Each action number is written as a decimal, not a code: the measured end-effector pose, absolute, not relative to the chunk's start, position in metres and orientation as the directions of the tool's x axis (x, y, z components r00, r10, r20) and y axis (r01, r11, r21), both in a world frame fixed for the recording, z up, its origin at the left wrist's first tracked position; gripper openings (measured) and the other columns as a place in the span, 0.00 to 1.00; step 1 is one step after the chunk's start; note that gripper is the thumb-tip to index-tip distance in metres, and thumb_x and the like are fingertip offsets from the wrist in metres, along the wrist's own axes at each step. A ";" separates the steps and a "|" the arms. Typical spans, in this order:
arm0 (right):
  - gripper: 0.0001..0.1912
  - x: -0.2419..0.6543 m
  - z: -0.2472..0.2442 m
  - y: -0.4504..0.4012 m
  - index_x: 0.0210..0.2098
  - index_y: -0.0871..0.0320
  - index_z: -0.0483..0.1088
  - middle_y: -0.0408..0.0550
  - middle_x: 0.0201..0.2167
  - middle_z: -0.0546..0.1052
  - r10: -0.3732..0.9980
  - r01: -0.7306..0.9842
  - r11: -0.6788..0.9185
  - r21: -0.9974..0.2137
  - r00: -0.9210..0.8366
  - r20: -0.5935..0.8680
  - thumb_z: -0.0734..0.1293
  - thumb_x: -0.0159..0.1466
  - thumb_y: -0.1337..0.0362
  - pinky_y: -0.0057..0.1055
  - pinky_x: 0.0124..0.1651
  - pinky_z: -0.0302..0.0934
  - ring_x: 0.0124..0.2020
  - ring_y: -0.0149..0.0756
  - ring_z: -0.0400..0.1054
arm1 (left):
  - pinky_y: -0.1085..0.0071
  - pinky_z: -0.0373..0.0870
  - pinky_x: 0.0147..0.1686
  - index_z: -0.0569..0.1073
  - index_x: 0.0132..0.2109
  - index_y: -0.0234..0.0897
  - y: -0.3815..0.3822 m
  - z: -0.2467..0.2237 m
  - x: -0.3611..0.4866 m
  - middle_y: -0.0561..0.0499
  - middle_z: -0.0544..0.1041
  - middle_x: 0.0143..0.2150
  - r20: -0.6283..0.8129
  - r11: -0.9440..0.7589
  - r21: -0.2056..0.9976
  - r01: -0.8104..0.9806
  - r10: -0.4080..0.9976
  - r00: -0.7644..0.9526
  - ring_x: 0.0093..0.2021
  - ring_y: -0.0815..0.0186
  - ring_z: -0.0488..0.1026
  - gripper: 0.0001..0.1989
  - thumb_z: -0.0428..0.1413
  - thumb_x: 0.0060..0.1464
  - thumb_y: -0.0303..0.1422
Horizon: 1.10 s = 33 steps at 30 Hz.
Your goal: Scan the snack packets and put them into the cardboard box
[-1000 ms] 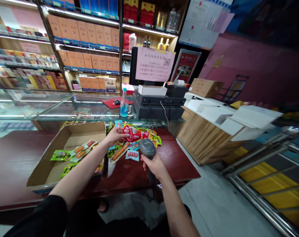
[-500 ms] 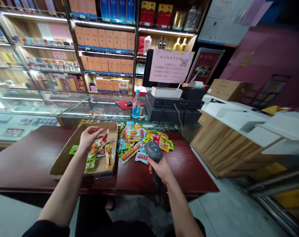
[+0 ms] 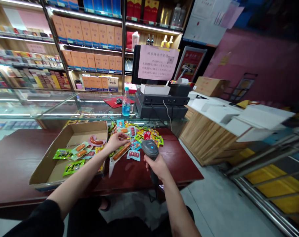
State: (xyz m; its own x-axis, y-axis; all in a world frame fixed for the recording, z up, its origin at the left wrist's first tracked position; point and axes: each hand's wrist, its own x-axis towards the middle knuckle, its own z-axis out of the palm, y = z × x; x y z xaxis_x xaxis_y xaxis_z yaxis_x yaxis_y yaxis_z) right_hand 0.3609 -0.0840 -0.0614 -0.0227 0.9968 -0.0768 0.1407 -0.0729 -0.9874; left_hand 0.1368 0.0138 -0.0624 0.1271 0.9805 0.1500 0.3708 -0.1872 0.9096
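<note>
On the desk [image 3: 181, 161], the cardboard box [image 3: 89, 131] holds several packets, some partly hidden by the left forearm. The left hand [image 3: 121, 141] reaches over the snack heap [image 3: 153, 133], fingers bent; whether they pinch anything I cannot tell. The long sausage packet [image 3: 122, 152] lies just below those fingers. Behind stands a blue bottle [image 3: 126, 107]. Then the scanner [image 3: 149, 149], blocking part of the heap, its handle wrapped by the right hand [image 3: 157, 164].

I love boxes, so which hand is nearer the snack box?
Left. The left hand is just right of the snack box; the right hand, holding the scanner, is farther right.
</note>
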 end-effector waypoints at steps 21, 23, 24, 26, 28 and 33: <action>0.11 0.380 -0.074 -0.092 0.22 0.60 0.67 0.40 0.11 0.68 0.994 0.140 -0.091 -0.986 0.078 -0.081 0.66 0.54 0.58 0.24 0.16 0.58 0.11 0.28 0.61 | 0.64 0.68 0.42 0.67 0.49 0.35 0.053 -0.099 0.218 0.35 0.71 0.49 0.003 -0.386 0.154 0.910 0.921 0.390 0.47 0.51 0.73 0.22 0.60 0.45 0.33; 0.11 0.381 -0.075 -0.093 0.22 0.60 0.67 0.40 0.11 0.68 0.991 0.133 -0.110 -0.985 0.085 -0.099 0.67 0.54 0.58 0.24 0.16 0.58 0.11 0.28 0.61 | 0.64 0.68 0.41 0.66 0.50 0.34 0.051 -0.098 0.219 0.35 0.72 0.49 -0.020 -0.356 0.192 0.915 0.930 0.367 0.46 0.51 0.74 0.24 0.61 0.44 0.32; 0.11 0.381 -0.076 -0.093 0.22 0.60 0.67 0.40 0.11 0.68 0.991 0.131 -0.116 -0.984 0.089 -0.105 0.67 0.54 0.58 0.24 0.16 0.58 0.11 0.28 0.61 | 0.64 0.68 0.41 0.65 0.51 0.33 0.051 -0.098 0.220 0.34 0.73 0.47 -0.031 -0.338 0.215 0.916 0.936 0.352 0.46 0.51 0.74 0.25 0.61 0.44 0.32; 0.11 0.382 -0.077 -0.094 0.21 0.60 0.67 0.40 0.11 0.68 0.990 0.135 -0.120 -0.984 0.095 -0.108 0.67 0.54 0.58 0.24 0.15 0.57 0.11 0.28 0.61 | 0.64 0.67 0.41 0.66 0.50 0.33 0.052 -0.099 0.219 0.35 0.75 0.45 -0.044 -0.299 0.263 0.917 0.946 0.321 0.46 0.50 0.74 0.25 0.61 0.43 0.31; 0.12 0.382 -0.079 -0.094 0.21 0.60 0.67 0.40 0.11 0.68 0.990 0.137 -0.119 -0.983 0.097 -0.106 0.66 0.54 0.58 0.24 0.16 0.57 0.11 0.28 0.61 | 0.65 0.67 0.41 0.69 0.47 0.34 0.054 -0.100 0.217 0.37 0.76 0.42 -0.040 -0.265 0.321 0.909 0.955 0.293 0.45 0.51 0.74 0.23 0.62 0.41 0.32; 0.11 0.378 -0.079 -0.093 0.22 0.60 0.68 0.39 0.11 0.67 0.993 0.134 -0.107 -0.985 0.073 -0.098 0.66 0.54 0.58 0.24 0.16 0.57 0.11 0.28 0.61 | 0.71 0.67 0.36 0.72 0.24 0.37 0.066 -0.094 0.201 0.49 0.75 0.25 -0.026 -0.206 0.571 0.795 0.963 0.268 0.36 0.58 0.75 0.08 0.65 0.35 0.30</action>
